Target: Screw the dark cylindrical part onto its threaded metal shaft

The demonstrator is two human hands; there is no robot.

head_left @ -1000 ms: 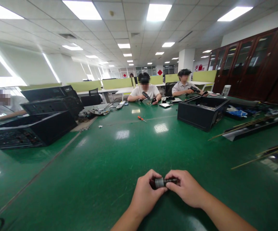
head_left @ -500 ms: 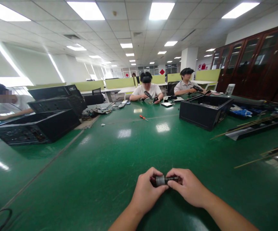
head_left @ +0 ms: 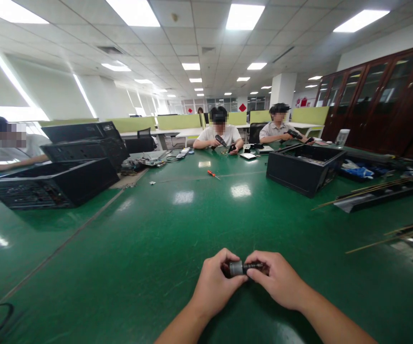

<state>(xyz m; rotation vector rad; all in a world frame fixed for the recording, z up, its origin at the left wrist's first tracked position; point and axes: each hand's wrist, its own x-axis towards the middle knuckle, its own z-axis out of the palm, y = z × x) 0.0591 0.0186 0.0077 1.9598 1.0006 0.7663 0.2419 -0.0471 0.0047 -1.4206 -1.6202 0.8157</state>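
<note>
Both my hands meet low in the middle of the head view, just above the green table [head_left: 177,248]. My left hand [head_left: 214,285] is closed around a small cylindrical part [head_left: 236,268] with a grey metal collar. My right hand [head_left: 278,278] pinches the dark ribbed end of the same part [head_left: 254,265] between thumb and fingers. Most of the part is hidden inside my fingers.
Open black computer cases [head_left: 48,184] stand at the left and another black case [head_left: 301,167] at the right. Long rails with thin rods [head_left: 374,193] lie at the right. An orange screwdriver [head_left: 212,174] lies mid-table. Two people work at the far end, another sits at the left.
My hands keep the same grip on the part. The view has shifted slightly; the hands sit a little lower and nearer than a second ago.
</note>
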